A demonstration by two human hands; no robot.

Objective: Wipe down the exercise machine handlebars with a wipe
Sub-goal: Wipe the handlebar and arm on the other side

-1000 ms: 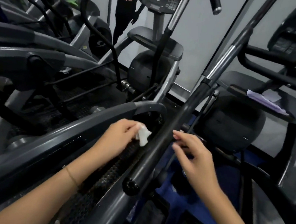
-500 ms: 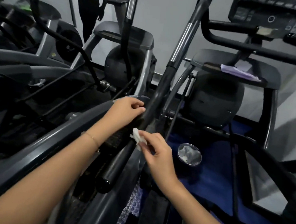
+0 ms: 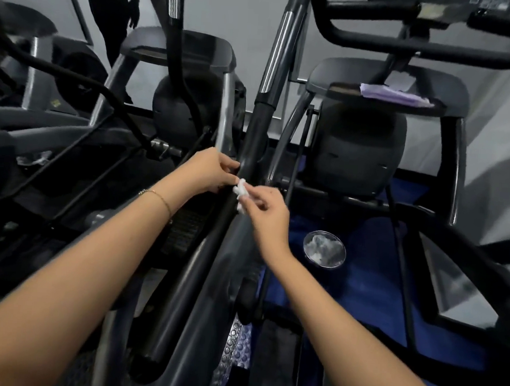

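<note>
The wipe [image 3: 242, 192] is a small crumpled white wad at the centre of the frame, lying against the black handlebar [image 3: 253, 133], which runs from lower centre up to a chrome section at the top.

- Right hand [image 3: 264, 214]: thumb and forefinger pinch the wipe from the right side; the other fingers are loosely curled.
- Left hand [image 3: 210, 169]: fingers curled, tips at the left edge of the handlebar and touching the top of the wipe — whether they pinch the wipe or only rest there cannot be told. A thin bracelet [image 3: 158, 197] sits on this wrist.

To the lower right of the hands a round metal bowl [image 3: 324, 249] holds pale crumpled material, over a blue floor mat [image 3: 376, 289]. At upper right a purple cloth [image 3: 394, 95] lies on the machine's tray [image 3: 451, 94].
</note>
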